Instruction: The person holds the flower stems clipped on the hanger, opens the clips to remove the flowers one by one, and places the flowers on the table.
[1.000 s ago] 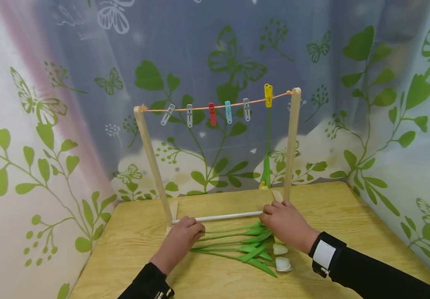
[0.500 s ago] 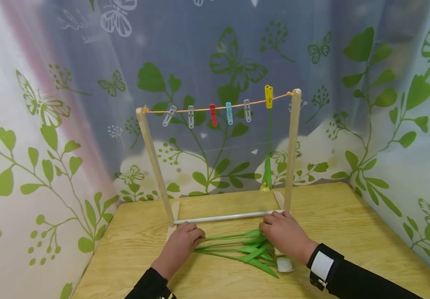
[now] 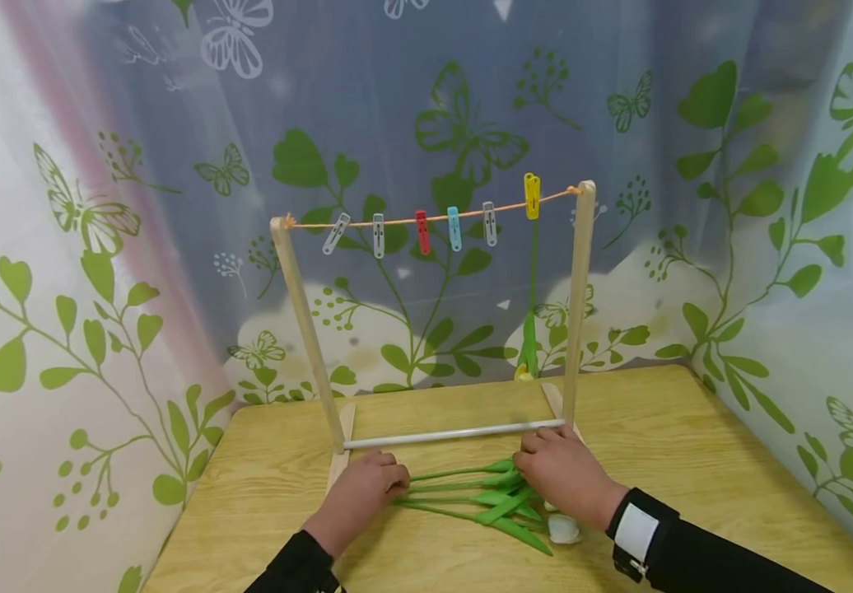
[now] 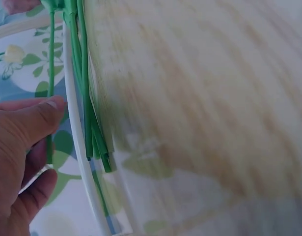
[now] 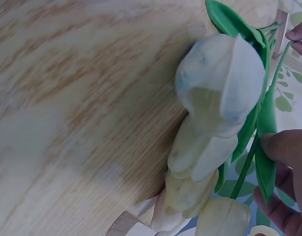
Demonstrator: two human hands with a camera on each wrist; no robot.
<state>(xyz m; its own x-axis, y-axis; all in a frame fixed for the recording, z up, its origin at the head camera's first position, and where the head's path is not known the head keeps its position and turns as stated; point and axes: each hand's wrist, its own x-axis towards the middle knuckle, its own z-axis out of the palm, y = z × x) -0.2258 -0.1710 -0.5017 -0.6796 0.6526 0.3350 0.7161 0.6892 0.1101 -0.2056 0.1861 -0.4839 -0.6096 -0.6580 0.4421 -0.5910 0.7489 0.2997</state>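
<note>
My left hand point(image 3: 367, 494) pinches the stem point(image 4: 51, 64) of one artificial tulip near its cut end, between thumb and fingers. At the flower end, my right hand point(image 3: 567, 469) grips a green leaf point(image 5: 266, 118) of a tulip, thumb on one side and fingers on the other. Beside this tulip lie several more tulips point(image 3: 501, 498) on the table, stems to the left. Their pale heads point(image 5: 219, 83) are bunched at the right, partly hidden by my right hand in the head view. Another tulip point(image 3: 530, 329) hangs head down from a yellow clothespin point(image 3: 532, 196).
A wooden frame point(image 3: 580, 296) stands behind the hands, with an orange cord point(image 3: 397, 221) across its top. Several other clothespins, one red point(image 3: 422, 232) and one blue point(image 3: 454, 229), hang on the cord. A white rod point(image 3: 456, 433) joins the posts low down.
Both hands have shifted slightly towards me, holding the tulip. The rod's right end has come into view, and my right hand covers more of the pale heads.
</note>
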